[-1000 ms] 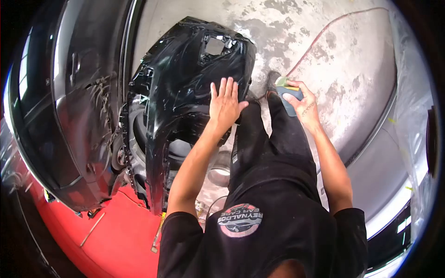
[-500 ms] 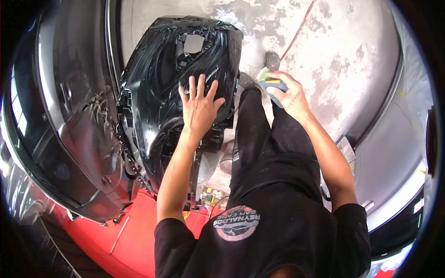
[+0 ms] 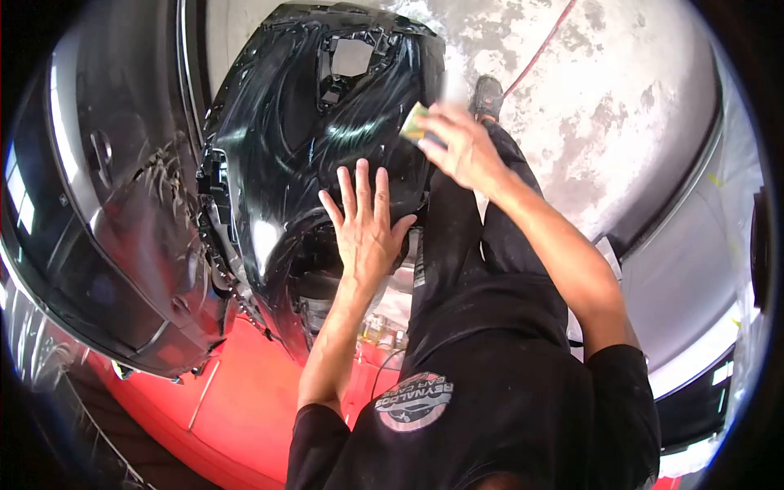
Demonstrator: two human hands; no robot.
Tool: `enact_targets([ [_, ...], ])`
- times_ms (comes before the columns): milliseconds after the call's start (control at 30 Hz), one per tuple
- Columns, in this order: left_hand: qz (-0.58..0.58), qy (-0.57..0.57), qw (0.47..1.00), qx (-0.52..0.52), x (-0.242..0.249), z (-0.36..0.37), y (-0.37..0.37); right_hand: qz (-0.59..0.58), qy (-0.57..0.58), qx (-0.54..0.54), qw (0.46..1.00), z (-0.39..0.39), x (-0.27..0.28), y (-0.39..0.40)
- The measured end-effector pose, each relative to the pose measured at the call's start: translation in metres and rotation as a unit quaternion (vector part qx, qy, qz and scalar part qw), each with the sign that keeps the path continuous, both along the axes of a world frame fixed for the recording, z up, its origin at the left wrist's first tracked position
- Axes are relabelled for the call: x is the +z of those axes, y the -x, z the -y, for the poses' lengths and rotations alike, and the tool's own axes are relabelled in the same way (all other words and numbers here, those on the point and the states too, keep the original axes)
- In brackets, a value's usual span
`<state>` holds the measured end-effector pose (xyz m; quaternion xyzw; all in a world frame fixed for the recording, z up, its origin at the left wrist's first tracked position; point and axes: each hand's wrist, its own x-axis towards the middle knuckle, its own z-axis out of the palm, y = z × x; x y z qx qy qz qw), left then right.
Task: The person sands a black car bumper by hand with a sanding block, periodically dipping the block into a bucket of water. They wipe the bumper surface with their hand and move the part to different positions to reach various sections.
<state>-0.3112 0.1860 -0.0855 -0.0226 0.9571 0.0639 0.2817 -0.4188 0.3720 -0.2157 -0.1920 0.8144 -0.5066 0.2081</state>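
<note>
A glossy black car bumper (image 3: 278, 155) with a squarish opening near its far end lies in front of me, left of my legs. My left hand (image 3: 365, 233) rests on its surface, fingers spread, holding nothing. Over the bumper's right edge, my right hand (image 3: 465, 151) grips a small yellow-green pad (image 3: 416, 122) between thumb and fingers. Whether the pad touches the bumper cannot be made out. Pale streaks mark the black surface near the opening.
A dark car (image 3: 131, 204) stands close on the left, a grey car (image 3: 678, 269) on the right. Red covering (image 3: 245, 376) lies at lower left, with small bottles (image 3: 380, 333) near it. A red hose (image 3: 543, 49) crosses the concrete floor (image 3: 588, 122).
My right hand has moved left with the pad, from above my legs to the bumper's edge. My left hand sits slightly lower and further right in view, still spread. The view has shifted a little.
</note>
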Motion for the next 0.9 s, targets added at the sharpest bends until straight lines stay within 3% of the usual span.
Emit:
enact_targets([
  [100,-0.009,-0.020,1.000,0.022,-0.007,0.006,-0.004,-0.009,0.060,0.077,0.995,0.013,0.039,-0.020],
  [267,-0.021,-0.032,0.998,0.049,-0.012,0.010,-0.012,-0.015,0.002,0.018,1.000,0.024,0.003,0.019],
  [400,-0.035,-0.061,0.995,0.075,-0.017,0.013,-0.017,-0.052,0.094,0.068,0.992,0.022,0.037,-0.013],
  [467,-0.067,-0.071,0.993,0.069,-0.018,0.015,-0.019,-0.067,0.058,0.078,0.993,0.016,0.021,0.003],
  [533,-0.068,-0.070,0.993,0.067,-0.016,0.014,-0.020,0.026,0.000,0.049,0.998,0.017,-0.007,0.026],
  [667,-0.065,-0.070,0.993,0.077,-0.017,0.014,-0.015,-0.053,0.061,0.058,0.995,0.025,0.033,-0.009],
  [833,-0.063,-0.067,0.993,0.070,-0.016,0.015,-0.020,0.019,0.010,0.043,0.999,0.021,-0.007,0.021],
  [900,-0.064,-0.067,0.993,0.072,-0.017,0.016,-0.018,0.001,0.015,0.031,0.999,0.024,0.005,0.006],
])
